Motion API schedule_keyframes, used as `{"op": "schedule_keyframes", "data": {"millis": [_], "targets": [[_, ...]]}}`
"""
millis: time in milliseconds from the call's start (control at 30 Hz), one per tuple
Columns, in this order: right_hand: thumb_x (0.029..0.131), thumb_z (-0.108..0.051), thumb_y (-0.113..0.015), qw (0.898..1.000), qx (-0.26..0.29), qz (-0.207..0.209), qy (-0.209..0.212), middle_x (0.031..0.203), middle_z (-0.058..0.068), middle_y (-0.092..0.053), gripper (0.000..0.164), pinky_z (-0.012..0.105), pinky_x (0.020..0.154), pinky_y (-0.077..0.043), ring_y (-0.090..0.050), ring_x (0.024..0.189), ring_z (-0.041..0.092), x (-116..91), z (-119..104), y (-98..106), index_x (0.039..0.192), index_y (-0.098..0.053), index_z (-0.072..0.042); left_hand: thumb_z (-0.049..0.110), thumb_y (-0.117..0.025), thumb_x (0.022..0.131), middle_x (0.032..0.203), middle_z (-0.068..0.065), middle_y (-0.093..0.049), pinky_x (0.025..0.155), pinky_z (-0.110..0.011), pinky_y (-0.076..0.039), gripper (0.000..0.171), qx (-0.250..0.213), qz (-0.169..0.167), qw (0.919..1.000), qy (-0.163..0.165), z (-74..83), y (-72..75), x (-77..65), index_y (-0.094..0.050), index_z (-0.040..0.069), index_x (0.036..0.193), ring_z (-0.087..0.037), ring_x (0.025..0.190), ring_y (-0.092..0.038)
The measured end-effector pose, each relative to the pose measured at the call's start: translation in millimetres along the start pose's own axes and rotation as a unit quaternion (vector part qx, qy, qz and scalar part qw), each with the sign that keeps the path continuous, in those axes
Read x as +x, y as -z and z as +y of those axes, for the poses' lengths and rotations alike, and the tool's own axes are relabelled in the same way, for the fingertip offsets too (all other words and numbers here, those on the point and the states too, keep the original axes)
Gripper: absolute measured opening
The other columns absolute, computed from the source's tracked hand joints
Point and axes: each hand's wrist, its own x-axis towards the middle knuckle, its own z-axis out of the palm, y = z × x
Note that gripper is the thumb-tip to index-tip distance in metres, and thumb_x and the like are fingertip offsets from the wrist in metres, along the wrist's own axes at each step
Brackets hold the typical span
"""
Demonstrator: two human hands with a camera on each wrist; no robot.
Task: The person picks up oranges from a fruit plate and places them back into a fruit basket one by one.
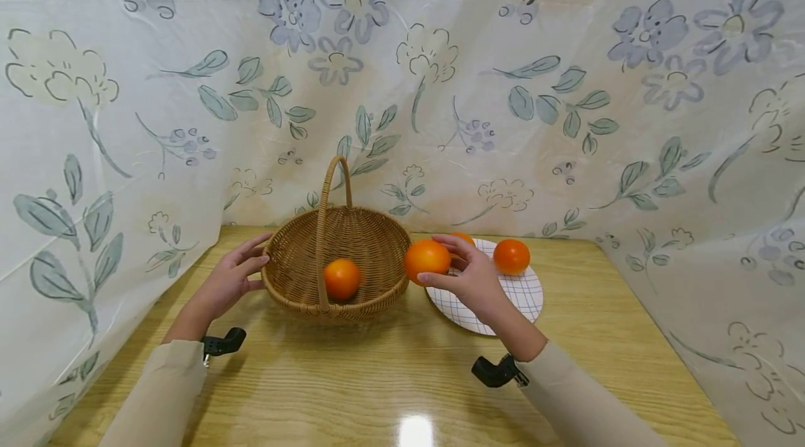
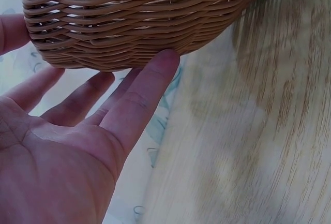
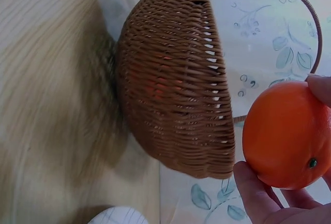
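Observation:
My right hand [image 1: 468, 278] holds an orange [image 1: 426, 260] between thumb and fingers, just off the right rim of a wicker basket [image 1: 295, 279]. In the right wrist view, the held orange [image 3: 284, 136] shows its small green stem end beside the basket's woven wall [image 3: 176, 79]. Another orange [image 1: 342, 280] lies inside the basket. At the basket's left side, my left hand [image 1: 229, 279] touches the wall with extended fingers. The left wrist view shows those fingers [image 2: 139, 100] against the weave, low on the outside.
A round plate [image 1: 462, 311] with a blue grid pattern lies right of the basket. On it sit an orange [image 1: 511, 256] and a further orange [image 1: 464, 237], partly hidden behind my right hand. A floral cloth [image 1: 440, 119] hangs behind the wooden table [image 1: 352, 384] and along both sides.

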Motion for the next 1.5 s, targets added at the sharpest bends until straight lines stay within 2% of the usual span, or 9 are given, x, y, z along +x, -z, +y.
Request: {"op": "schedule_keyframes", "data": {"millis": [467, 800, 967, 1200, 1367, 1500], "targets": [[0.078, -0.017, -0.090, 0.999, 0.037, -0.019, 0.023, 0.140, 0.009, -0.057, 0.070, 0.036, 0.085, -0.060, -0.065, 0.116, 0.030, 33, -14, -23, 0.141, -0.060, -0.021, 0.028, -0.046, 0.111, 0.159, -0.034, -0.025, 0.089, -0.031, -0.060, 0.064, -0.002, 0.002, 1.0000, -0.005, -1.0, 0.2, 1.5, -0.018, 0.011, 0.165, -0.007, 0.120, -0.059], [0.079, -0.018, -0.090, 0.998, 0.043, -0.044, 0.028, 0.139, 0.007, -0.059, 0.067, 0.038, 0.085, -0.060, -0.064, 0.114, 0.030, 64, -21, -37, 0.139, -0.061, -0.022, 0.028, -0.045, 0.111, 0.159, -0.034, -0.025, 0.089, -0.030, -0.059, 0.063, 0.005, 0.013, 0.9999, 0.000, 1.3, -5.6, 2.9, -0.017, 0.011, 0.165, -0.007, 0.120, -0.058], [0.079, -0.020, -0.090, 0.997, 0.040, -0.058, 0.019, 0.138, 0.005, -0.059, 0.067, 0.037, 0.087, -0.060, -0.065, 0.114, 0.028, 80, -27, -43, 0.139, -0.061, -0.024, 0.029, -0.045, 0.111, 0.161, -0.032, -0.024, 0.090, -0.031, -0.059, 0.063, 0.014, 0.021, 0.9997, 0.008, 3.7, -9.3, 3.7, -0.017, 0.013, 0.165, -0.014, 0.125, -0.055], [0.080, -0.019, -0.089, 0.996, 0.048, -0.078, 0.004, 0.138, 0.006, -0.059, 0.066, 0.036, 0.089, -0.059, -0.063, 0.121, 0.027, 98, -36, -57, 0.139, -0.061, -0.021, 0.030, -0.045, 0.111, 0.162, -0.029, -0.024, 0.091, -0.033, -0.059, 0.063, 0.014, 0.024, 0.9995, 0.014, 4.0, -12.2, 7.4, -0.018, 0.015, 0.166, -0.028, 0.135, -0.047], [0.078, -0.025, -0.091, 0.995, 0.028, -0.091, 0.005, 0.136, 0.006, -0.061, 0.066, 0.036, 0.087, -0.060, -0.063, 0.120, 0.026, 113, -41, -70, 0.137, -0.061, -0.023, 0.029, -0.045, 0.111, 0.162, -0.030, -0.025, 0.091, -0.033, -0.059, 0.062, 0.012, 0.024, 0.9996, 0.013, 2.6, -11.0, 7.7, -0.018, 0.015, 0.165, -0.026, 0.133, -0.049], [0.077, -0.026, -0.092, 0.995, 0.016, -0.097, 0.003, 0.131, 0.006, -0.064, 0.066, 0.034, 0.082, -0.060, -0.063, 0.112, 0.025, 124, -43, -82, 0.136, -0.063, -0.023, 0.030, -0.045, 0.111, 0.162, -0.030, -0.024, 0.091, -0.034, -0.059, 0.062, 0.012, 0.022, 0.9996, 0.011, 2.0, -9.5, 7.4, -0.017, 0.015, 0.166, -0.025, 0.133, -0.049]]}}
